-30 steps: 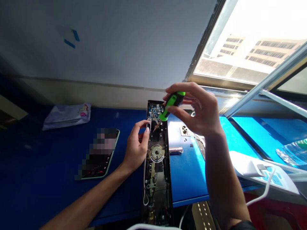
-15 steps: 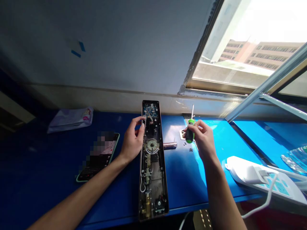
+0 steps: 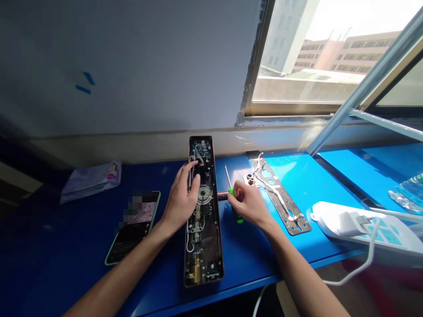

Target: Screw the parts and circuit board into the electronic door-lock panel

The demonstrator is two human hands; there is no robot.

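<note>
An opened electronic door lock lies lengthwise before me, its circuit board, wiring and brass parts exposed. My left hand rests over its left edge, thumb and forefinger apart above the inner parts; the other fingers are partly hidden. Just right of the housing, my right hand is closed round a screwdriver with a green and black handle, its shaft pointing up and away. A reddish-brown door handle sticks out from the lock's right side, partly behind the screwdriver and fingers.
A dark perforated back plate with a whitish cable lies to the right, beside a small metal part. Further right is a white power strip. A phone and a purple packet lie left on the blue table.
My right hand has brought the screwdriver left and down, closer to the lock, uncovering the back plate. My left thumb and forefinger have spread apart over the housing. The view has shifted slightly.
</note>
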